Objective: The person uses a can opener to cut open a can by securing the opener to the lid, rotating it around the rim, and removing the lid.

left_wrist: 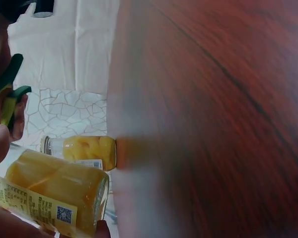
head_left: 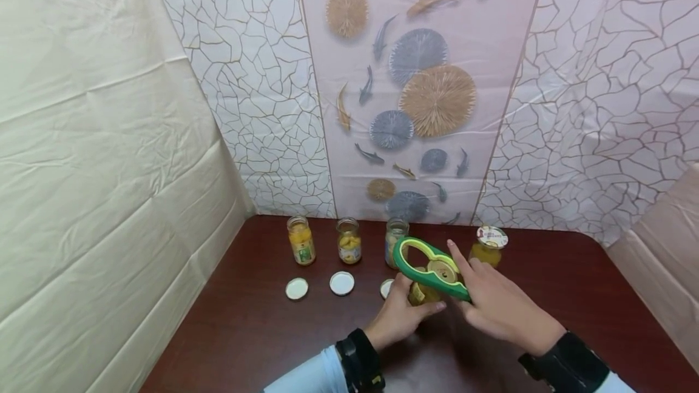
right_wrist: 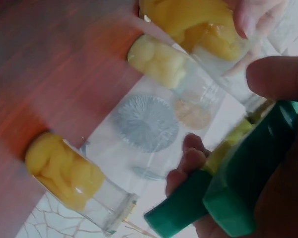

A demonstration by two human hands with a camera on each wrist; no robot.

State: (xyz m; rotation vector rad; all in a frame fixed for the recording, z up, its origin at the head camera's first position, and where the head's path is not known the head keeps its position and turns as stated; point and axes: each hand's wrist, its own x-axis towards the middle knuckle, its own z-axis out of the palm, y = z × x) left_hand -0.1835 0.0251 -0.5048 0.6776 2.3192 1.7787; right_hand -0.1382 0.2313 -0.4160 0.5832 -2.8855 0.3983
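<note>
My left hand [head_left: 397, 315] grips a glass jar of yellow fruit [left_wrist: 59, 183] above the dark red table, thumb and fingers around its side. The jar is tilted, and a label with a square code shows in the left wrist view. My right hand [head_left: 499, 297] holds the handle end of a green jar opener [right_wrist: 243, 173]. In the head view, the opener's loop lies about the jar's gold lid [head_left: 442, 270]. Whether it bites the lid tightly, I cannot tell.
Three lidless jars, a left one [head_left: 303, 246], a middle one [head_left: 349, 248] and a third [head_left: 395, 240], stand along the back. White lids [head_left: 341, 283] lie before them. A lidded jar [head_left: 486, 251] stands at the right, behind my right hand.
</note>
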